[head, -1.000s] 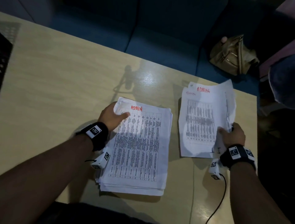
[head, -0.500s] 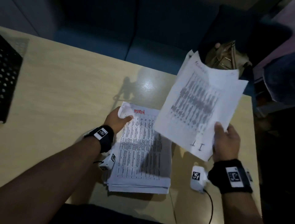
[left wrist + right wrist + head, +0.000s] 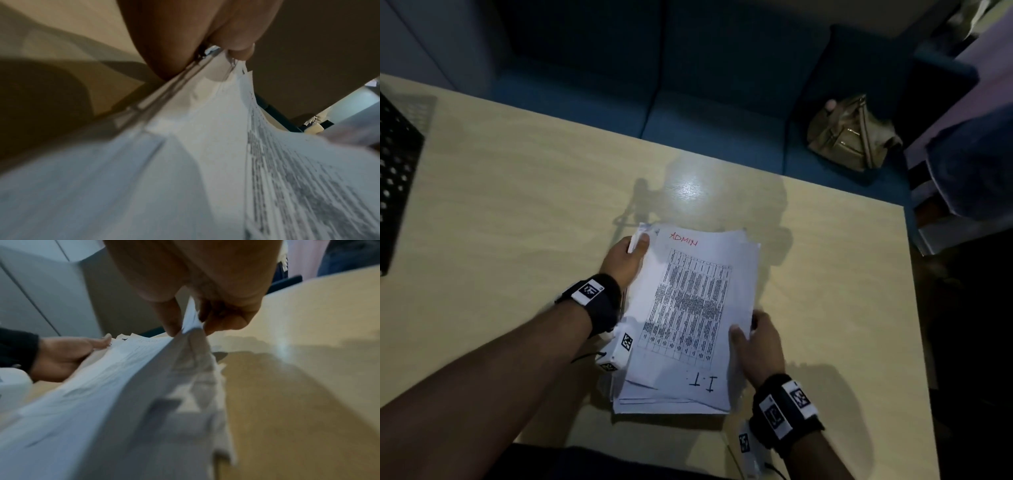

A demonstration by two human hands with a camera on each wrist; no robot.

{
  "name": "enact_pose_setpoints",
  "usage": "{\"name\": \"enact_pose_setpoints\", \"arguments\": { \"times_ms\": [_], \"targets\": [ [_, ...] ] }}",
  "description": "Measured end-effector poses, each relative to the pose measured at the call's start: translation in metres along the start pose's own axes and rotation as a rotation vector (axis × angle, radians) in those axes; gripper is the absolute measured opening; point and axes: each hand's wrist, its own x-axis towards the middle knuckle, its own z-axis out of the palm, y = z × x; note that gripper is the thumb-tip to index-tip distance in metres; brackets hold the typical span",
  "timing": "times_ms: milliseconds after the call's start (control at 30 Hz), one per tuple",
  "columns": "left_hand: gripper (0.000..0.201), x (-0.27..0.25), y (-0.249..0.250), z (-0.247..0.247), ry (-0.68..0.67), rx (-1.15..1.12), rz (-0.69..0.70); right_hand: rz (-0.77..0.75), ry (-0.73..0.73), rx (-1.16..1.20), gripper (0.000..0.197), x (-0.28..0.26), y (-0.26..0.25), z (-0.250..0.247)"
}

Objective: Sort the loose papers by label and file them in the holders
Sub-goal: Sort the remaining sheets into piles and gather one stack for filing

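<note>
Stack of white printed papers [image 3: 688,329] lies on the pale wooden tabletop [image 3: 517,205], toward its near edge, right of centre. Top sheet has a table, red "ADMIN" at far end, black "I.T." at near end. Left hand [image 3: 625,258] grips the stack's far-left corner, thumb on top, fingers [image 3: 164,48] under the edge. Right hand [image 3: 756,342] pinches the right edge of the upper sheets between thumb and fingers [image 3: 226,321]. Black perforated holder [image 3: 395,178] at the tabletop's left edge. Tan leather bag [image 3: 852,137] on the blue sofa [image 3: 705,102] beyond the far edge.
</note>
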Motion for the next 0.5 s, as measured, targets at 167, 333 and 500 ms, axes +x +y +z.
{"name": "enact_pose_setpoints", "arguments": {
  "times_ms": [167, 333, 500],
  "targets": [
    [0.042, 0.005, -0.004, 0.002, 0.054, 0.021, 0.083, -0.087, 0.056, -0.004, 0.07, 0.036, -0.01, -0.005],
    [0.042, 0.009, 0.0, 0.005, -0.055, 0.02, 0.252, -0.109, 0.043, -0.119, 0.06, 0.056, -0.03, -0.008],
    [0.032, 0.012, 0.005, 0.006, -0.029, 0.071, 0.215, -0.064, 0.029, -0.353, 0.022, 0.052, -0.039, -0.014]
  ]
}}
